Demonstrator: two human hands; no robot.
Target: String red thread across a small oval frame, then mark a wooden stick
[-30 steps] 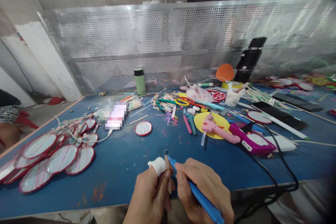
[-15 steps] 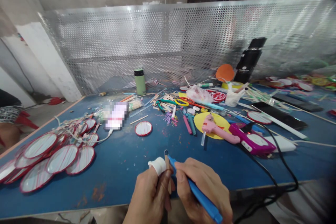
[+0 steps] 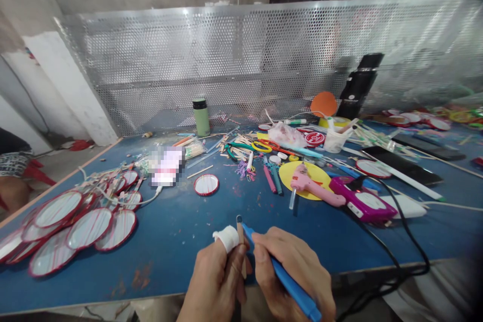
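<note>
My right hand (image 3: 298, 271) is closed round a blue pen-shaped tool (image 3: 287, 282), its tip pointing up and left. Its metal tip meets a thin wooden stick (image 3: 241, 246) that my left hand (image 3: 217, 282) pinches upright; a white bandage (image 3: 227, 238) wraps that hand's fingertip. Both hands hover over the near edge of the blue table (image 3: 181, 231). How the stick ends below my fingers is hidden.
Several red-rimmed oval pieces (image 3: 71, 226) lie at the left. A pink glue gun (image 3: 313, 188) on a yellow disc, a magenta device (image 3: 364, 204) with a black cable, scissors, sticks and a green bottle (image 3: 201, 117) crowd the back. A perforated metal screen (image 3: 241, 60) stands behind.
</note>
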